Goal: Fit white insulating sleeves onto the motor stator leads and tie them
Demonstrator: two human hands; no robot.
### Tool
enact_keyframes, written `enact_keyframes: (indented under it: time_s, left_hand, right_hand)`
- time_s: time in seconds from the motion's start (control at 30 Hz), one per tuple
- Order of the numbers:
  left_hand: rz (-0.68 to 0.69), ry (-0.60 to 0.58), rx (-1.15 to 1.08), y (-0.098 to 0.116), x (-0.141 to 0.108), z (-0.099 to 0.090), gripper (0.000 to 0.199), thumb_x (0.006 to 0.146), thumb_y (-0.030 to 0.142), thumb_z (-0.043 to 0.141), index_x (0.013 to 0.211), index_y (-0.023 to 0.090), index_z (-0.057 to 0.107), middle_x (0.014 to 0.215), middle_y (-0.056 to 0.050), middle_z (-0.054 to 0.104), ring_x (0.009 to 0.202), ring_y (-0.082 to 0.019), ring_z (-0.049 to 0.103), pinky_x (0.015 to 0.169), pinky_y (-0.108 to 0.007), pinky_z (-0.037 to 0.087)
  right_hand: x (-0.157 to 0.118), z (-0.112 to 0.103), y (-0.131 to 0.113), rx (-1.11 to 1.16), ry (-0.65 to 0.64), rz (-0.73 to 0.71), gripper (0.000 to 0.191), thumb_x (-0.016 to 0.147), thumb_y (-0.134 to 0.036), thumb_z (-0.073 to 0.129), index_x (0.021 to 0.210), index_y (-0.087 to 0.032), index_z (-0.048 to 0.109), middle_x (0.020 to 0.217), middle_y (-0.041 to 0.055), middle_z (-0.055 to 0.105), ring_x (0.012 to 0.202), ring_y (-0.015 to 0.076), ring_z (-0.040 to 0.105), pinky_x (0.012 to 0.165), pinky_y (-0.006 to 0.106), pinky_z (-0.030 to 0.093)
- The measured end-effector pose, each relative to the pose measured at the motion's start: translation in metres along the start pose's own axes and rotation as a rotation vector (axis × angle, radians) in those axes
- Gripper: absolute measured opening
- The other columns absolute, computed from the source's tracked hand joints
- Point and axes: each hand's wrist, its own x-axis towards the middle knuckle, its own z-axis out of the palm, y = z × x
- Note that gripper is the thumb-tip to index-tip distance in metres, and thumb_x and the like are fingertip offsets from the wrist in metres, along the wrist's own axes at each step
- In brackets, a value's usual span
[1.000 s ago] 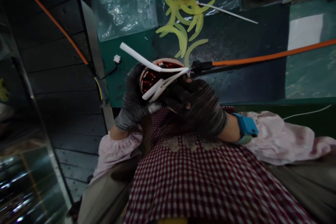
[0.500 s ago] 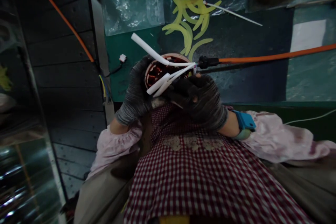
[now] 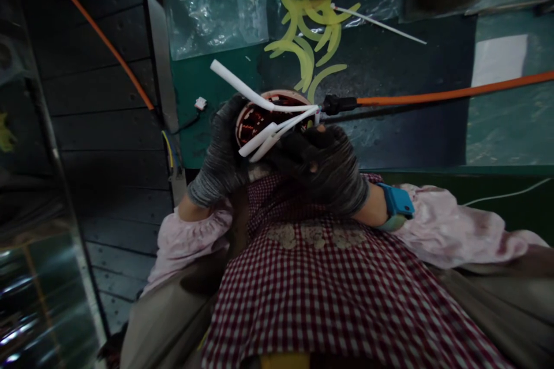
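Observation:
A round motor stator (image 3: 251,125) with copper windings is held at the table's near edge. My left hand (image 3: 220,150), in a grey glove, wraps round its left side. My right hand (image 3: 329,164), also gloved, grips its near right side, its fingertips partly hidden under the wires. White sleeved wires (image 3: 288,108) cross over the stator's open top; one thick white sleeve (image 3: 238,82) points to the upper left, and two shorter ones lie toward the lower left. The wires join an orange cable (image 3: 433,94) through a black end piece (image 3: 340,104) at the right.
Yellow curved strips (image 3: 305,57) lie scattered beyond the stator, with a white cable tie (image 3: 381,24) beside them. A clear plastic bag (image 3: 208,23) is at the back left. A small white connector (image 3: 199,104) lies left of my left hand. Dark slatted panels (image 3: 112,127) run along the left.
The whole view has shifted slightly, so everything sits a little further left. Both hands keep their grip on the stator, and nothing else has visibly moved.

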Motion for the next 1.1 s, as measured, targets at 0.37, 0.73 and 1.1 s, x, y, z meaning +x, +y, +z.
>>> enact_keyframes:
  time_s: [0.37,0.73,1.1]
  left_hand:
    - [0.068,-0.109,-0.068,0.002,0.011,-0.011,0.127,0.086,0.063,0.100,0.186,0.041,0.025,0.192,-0.007,0.034,0.176,-0.040,0.038,0.148,-0.060,0.036]
    - [-0.058,-0.104,-0.092,-0.008,0.004,-0.007,0.127,0.085,0.082,0.091,0.185,0.047,0.021,0.193,-0.007,0.030,0.179,-0.044,0.030,0.149,-0.071,0.029]
    - [-0.004,-0.117,-0.110,-0.019,0.014,-0.018,0.122,0.084,0.076,0.097,0.183,0.045,0.032,0.189,-0.008,0.042,0.173,-0.044,0.043,0.143,-0.065,0.042]
  right_hand:
    - [0.001,0.005,0.014,-0.081,0.300,-0.147,0.030,0.118,-0.022,0.061,0.127,-0.030,0.089,0.122,0.0023,0.088,0.112,0.0222,0.081,0.095,0.039,0.068]
    - [0.009,-0.013,0.018,0.282,0.421,-0.128,0.020,0.117,-0.032,0.069,0.130,-0.023,0.082,0.108,0.0028,0.084,0.098,0.0179,0.080,0.086,0.034,0.069]
    - [0.005,-0.037,0.022,0.334,0.192,0.268,0.041,0.121,-0.049,0.052,0.137,-0.032,0.087,0.125,0.0086,0.086,0.126,0.0298,0.077,0.121,0.052,0.062]
